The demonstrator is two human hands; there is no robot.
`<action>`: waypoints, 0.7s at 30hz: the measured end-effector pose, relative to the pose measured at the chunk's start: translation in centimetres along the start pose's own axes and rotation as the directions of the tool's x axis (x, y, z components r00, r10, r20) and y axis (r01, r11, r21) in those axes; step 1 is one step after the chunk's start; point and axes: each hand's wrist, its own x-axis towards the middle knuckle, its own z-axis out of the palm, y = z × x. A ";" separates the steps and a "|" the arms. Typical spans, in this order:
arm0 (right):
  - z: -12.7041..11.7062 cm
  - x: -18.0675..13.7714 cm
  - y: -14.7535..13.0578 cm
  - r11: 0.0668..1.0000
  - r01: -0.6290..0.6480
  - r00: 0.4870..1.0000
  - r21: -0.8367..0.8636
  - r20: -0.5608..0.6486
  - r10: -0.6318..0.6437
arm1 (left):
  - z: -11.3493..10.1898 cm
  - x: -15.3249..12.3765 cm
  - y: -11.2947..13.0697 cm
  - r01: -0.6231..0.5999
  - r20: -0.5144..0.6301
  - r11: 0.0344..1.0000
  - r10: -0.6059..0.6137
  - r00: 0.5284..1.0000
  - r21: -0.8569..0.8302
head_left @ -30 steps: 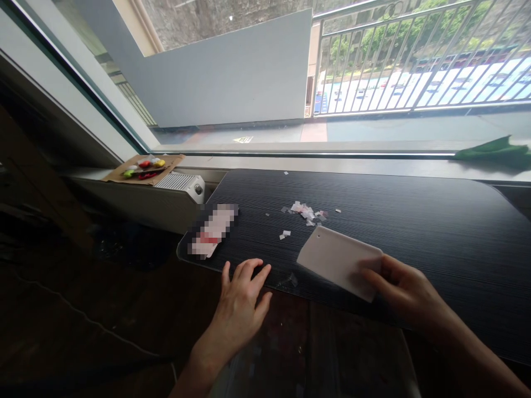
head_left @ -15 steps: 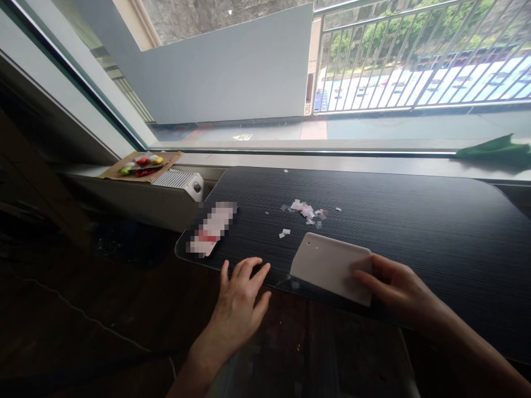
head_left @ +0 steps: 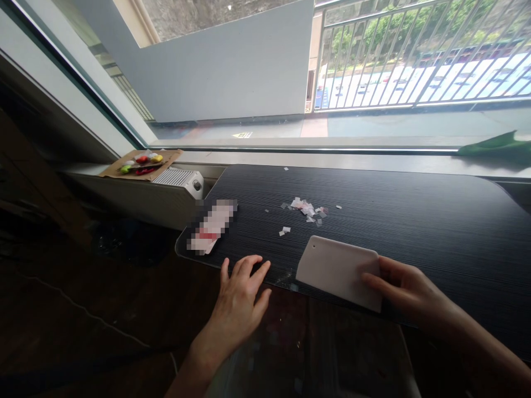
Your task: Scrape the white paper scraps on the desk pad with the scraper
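My right hand [head_left: 404, 284] grips the right end of a flat white plastic scraper [head_left: 338, 271], thumb on top and fingers behind. The scraper is trapezoid-shaped with a small hole near one corner. It is tilted over the front edge of the dark wood-grain table [head_left: 385, 204]. My left hand [head_left: 243, 296] is open at the front edge, fingers spread and holding nothing. Beyond the hands lies a loose pile of small paper scraps [head_left: 307, 208], with a few stray scraps [head_left: 285, 230] nearer to me. A blurred-out pinkish packet-like item [head_left: 213, 226] rests at the table's left end.
On the sill at left, a cardboard sheet [head_left: 168, 157] bears small colourful items [head_left: 143, 160] beside a white radiator grille [head_left: 178, 181]. A window runs behind the table. Something green [head_left: 495, 145] lies on the sill at right. A cable [head_left: 83, 309] crosses the dark floor.
My right hand has moved the scraper slightly to the right and toward me. My left hand stays almost in the same place, and the paper scraps have not moved.
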 end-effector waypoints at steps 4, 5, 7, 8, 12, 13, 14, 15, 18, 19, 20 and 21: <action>-0.1 -0.4 -0.5 0.999 -0.040 0.998 0.015 -0.048 0.041 | 0.1 -0.1 0.0 -0.005 -0.001 1.000 0.005 1.000 0.003; -0.1 -0.5 -0.5 0.999 -0.050 0.998 0.012 -0.040 0.050 | 0.1 -0.1 0.0 -0.006 -0.002 1.000 0.006 1.000 0.004; 0.0 -0.4 -0.4 0.998 -0.060 0.998 -0.005 -0.013 0.060 | 0.1 -0.1 -0.1 -0.007 -0.008 1.000 0.007 1.000 0.004; 0.1 -0.4 -0.3 0.998 -0.059 0.998 -0.013 0.002 0.059 | 0.2 -0.1 -0.1 -0.008 -0.011 1.000 0.008 1.000 0.004; 0.2 -0.1 -0.1 0.999 -0.050 0.996 -0.014 0.072 0.050 | 0.3 -0.1 -0.1 -0.008 -0.020 1.000 0.009 1.000 0.008; 0.2 -0.1 -0.1 0.999 -0.052 0.995 -0.009 0.082 0.052 | 0.3 -0.1 -0.1 -0.010 -0.022 1.000 0.010 1.000 0.011; 0.3 -0.1 -0.1 0.998 -0.055 0.995 -0.005 0.087 0.055 | 0.3 -0.1 -0.1 -0.011 -0.023 1.000 0.011 1.000 0.013; 0.4 -0.1 -0.1 0.998 -0.056 0.994 -0.004 0.089 0.056 | 0.3 -0.1 -0.2 -0.013 -0.025 1.000 0.013 1.000 0.014; 0.7 -0.3 -0.1 0.999 -0.051 0.993 -0.015 0.105 0.052 | 0.4 -0.2 -0.2 -0.015 -0.030 1.000 0.015 0.999 0.014; 0.7 -0.5 -0.2 0.999 -0.050 0.992 -0.022 0.115 0.052 | 0.4 -0.2 -0.2 -0.015 -0.031 1.000 0.015 0.999 0.013; 0.6 -0.6 -0.3 0.998 -0.048 0.993 -0.030 0.109 0.051 | 0.4 -0.2 -0.2 -0.015 -0.033 1.000 0.016 0.999 0.012; 0.5 -0.8 -0.5 0.998 -0.045 0.995 -0.040 0.087 0.048 | 0.4 -0.2 -0.2 -0.015 -0.037 1.000 0.016 0.999 0.010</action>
